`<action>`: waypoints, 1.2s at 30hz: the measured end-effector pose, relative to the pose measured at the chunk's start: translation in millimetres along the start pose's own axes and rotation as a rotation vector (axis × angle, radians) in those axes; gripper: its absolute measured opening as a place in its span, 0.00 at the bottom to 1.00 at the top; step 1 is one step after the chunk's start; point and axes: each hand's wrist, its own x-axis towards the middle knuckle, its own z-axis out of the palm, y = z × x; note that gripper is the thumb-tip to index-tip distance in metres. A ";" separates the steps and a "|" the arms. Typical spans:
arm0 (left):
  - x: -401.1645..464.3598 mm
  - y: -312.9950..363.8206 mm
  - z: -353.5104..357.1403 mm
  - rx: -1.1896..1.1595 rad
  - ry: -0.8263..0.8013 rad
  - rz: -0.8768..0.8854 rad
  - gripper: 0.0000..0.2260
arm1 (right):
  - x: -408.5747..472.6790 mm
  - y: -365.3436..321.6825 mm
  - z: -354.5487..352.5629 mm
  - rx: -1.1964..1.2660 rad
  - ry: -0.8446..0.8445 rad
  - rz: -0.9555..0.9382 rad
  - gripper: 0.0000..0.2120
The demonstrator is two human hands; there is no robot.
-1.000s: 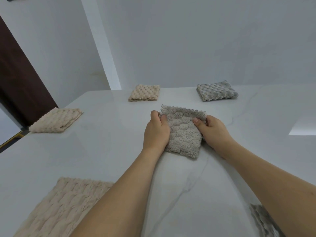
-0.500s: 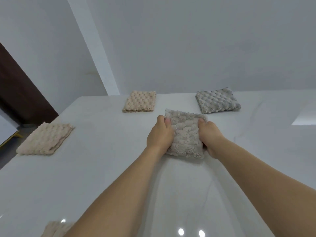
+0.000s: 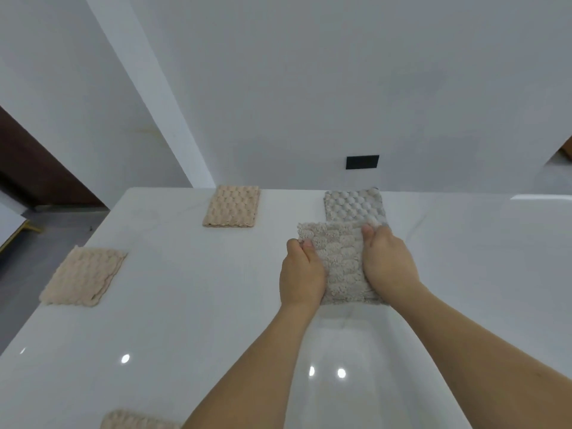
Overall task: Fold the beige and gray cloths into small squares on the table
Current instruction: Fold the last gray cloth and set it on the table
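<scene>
A folded gray cloth (image 3: 339,261) is held between both hands above the white table (image 3: 192,305). My left hand (image 3: 301,274) grips its left edge, thumb on top. My right hand (image 3: 387,264) grips its right edge, thumb on top near the far corner. The held cloth's far edge overlaps the near edge of a second folded gray cloth (image 3: 354,204) lying at the back of the table. Whether the two touch is unclear.
A folded beige cloth (image 3: 232,205) lies at the back of the table. Another folded beige one (image 3: 83,275) sits near the left edge. A further beige cloth (image 3: 136,421) shows at the bottom edge. A white wall stands behind, with a black plate (image 3: 362,162).
Both hands have carried the gray cloth away from me and to the right, toward the folded gray cloth at the back. The camera has tilted up.
</scene>
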 end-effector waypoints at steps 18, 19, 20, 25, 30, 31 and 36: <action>-53.5 51.5 153.7 0.271 -0.140 0.012 0.13 | 30.1 160.2 -78.7 0.132 -0.026 0.103 0.20; -59.3 54.2 162.9 0.273 -0.149 0.004 0.13 | 30.5 169.6 -84.8 0.133 -0.030 0.103 0.20; -66.1 57.7 171.8 0.274 -0.154 -0.006 0.13 | 30.7 179.2 -91.6 0.130 -0.037 0.105 0.19; -102.8 93.0 219.9 0.313 -0.153 -0.013 0.13 | 36.2 228.0 -140.2 0.121 -0.063 0.117 0.18; -130.2 103.4 247.6 0.315 -0.127 -0.007 0.13 | 32.2 258.5 -171.5 0.113 -0.079 0.048 0.14; -129.2 101.5 249.7 0.339 -0.136 -0.007 0.13 | 32.1 258.5 -172.4 0.128 -0.078 0.058 0.13; -161.7 119.9 304.6 0.336 -0.089 -0.044 0.13 | 45.4 307.6 -203.7 0.102 -0.116 0.023 0.12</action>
